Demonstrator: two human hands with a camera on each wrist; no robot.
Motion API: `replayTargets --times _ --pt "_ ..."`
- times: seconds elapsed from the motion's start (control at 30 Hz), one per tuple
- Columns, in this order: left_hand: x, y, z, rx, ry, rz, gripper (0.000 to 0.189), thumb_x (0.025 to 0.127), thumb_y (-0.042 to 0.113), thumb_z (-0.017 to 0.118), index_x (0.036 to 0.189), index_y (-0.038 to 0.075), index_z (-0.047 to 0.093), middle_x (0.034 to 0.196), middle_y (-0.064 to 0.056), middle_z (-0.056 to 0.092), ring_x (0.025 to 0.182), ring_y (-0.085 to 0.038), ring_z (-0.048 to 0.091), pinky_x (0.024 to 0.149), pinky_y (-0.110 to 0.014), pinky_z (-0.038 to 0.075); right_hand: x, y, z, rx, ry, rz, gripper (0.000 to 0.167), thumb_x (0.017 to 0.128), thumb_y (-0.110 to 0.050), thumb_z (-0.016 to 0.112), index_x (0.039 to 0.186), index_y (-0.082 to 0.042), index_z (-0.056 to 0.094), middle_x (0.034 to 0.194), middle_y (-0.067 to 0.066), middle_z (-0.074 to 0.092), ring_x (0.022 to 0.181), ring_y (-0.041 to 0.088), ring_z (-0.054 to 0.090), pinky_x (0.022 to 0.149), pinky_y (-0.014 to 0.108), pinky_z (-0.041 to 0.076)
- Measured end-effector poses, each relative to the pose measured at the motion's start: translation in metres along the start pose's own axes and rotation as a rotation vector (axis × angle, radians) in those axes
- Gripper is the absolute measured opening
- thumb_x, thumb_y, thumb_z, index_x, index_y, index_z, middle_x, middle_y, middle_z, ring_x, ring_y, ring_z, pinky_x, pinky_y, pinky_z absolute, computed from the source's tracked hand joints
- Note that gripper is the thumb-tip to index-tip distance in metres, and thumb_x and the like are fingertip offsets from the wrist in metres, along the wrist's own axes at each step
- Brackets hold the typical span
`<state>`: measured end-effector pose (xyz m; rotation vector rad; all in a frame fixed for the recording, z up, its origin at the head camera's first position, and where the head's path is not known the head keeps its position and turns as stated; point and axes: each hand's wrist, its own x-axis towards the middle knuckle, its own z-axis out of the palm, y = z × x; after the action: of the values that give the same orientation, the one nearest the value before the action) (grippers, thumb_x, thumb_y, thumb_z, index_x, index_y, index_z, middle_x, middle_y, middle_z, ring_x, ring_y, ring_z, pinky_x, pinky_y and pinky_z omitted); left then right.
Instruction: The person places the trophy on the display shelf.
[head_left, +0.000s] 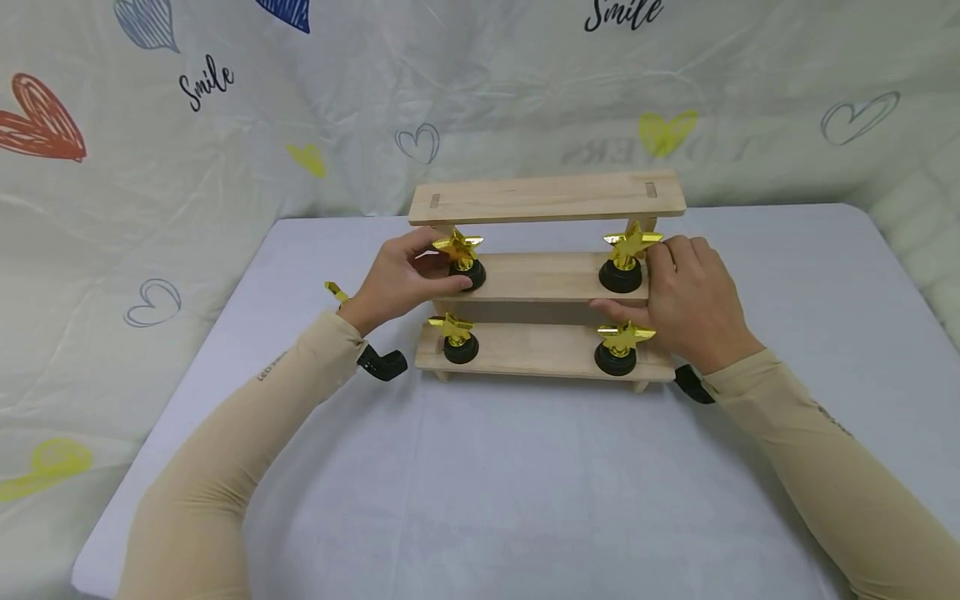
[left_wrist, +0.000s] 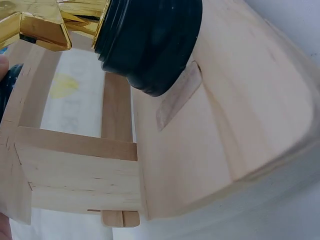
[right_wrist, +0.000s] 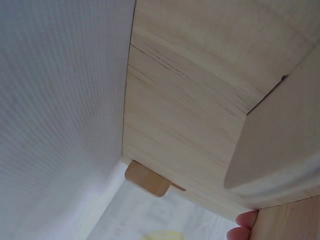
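A three-tier wooden shelf rack stands on the table, with gold star trophies on black bases. My left hand holds the star trophy at the left of the middle shelf, its thumb against the base; its other fingers are partly hidden. The right end of that shelf is gripped by my right hand, thumb along the front edge, beside another star trophy. Fingertips show at a wooden edge in the right wrist view. Two more trophies, one left and one right, stand on the bottom shelf.
The top shelf bears nothing and rises behind both hands. A white cloth covers the table. Behind it hangs a pale curtain printed with hearts and words. Black camera mounts are worn at the wrists.
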<state>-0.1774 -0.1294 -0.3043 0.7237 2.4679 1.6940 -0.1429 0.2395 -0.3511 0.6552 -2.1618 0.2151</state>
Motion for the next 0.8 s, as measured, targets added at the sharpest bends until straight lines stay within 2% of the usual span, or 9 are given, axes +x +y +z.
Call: replayTargets --times 0.2,0.47,0.8 --pt "-0.0008 -0.002 0.0015 -0.012 -0.002 -0.013 0.038 0.081 0.004 0.087 0.114 0.001 0.069 0.108 -0.003 0.064 0.105 -0.013 0.071 0.105 -0.026 0.059 -0.0014 0.0008 0.0008 0.002 0.008 -0.004 0.098 0.092 -0.086 0.037 0.075 0.009 0.054 0.069 0.023 0.05 0.061 0.041 0.047 0.054 0.049 0.04" --pt "0.0 -0.0041 0.0014 0.023 -0.006 -0.021 0.048 0.082 0.008 0.088 0.124 0.004 0.067 0.123 -0.012 0.068 0.113 -0.019 0.072 0.105 -0.027 0.06 -0.0011 0.0013 0.0002 -0.004 -0.027 -0.004 0.095 0.091 -0.085 0.042 0.077 0.008 0.053 0.071 0.023 0.051 0.062 0.041 0.048 0.055 0.048 0.042" --pt "-0.0012 -0.0051 0.0024 0.027 0.009 -0.021 0.049 0.082 0.006 0.087 0.126 0.002 0.065 0.126 -0.013 0.066 0.115 -0.021 0.071 0.105 -0.027 0.059 -0.0004 0.0004 -0.0002 0.003 -0.031 0.004 0.095 0.091 -0.085 0.041 0.077 0.008 0.053 0.072 0.024 0.051 0.063 0.042 0.048 0.055 0.048 0.042"
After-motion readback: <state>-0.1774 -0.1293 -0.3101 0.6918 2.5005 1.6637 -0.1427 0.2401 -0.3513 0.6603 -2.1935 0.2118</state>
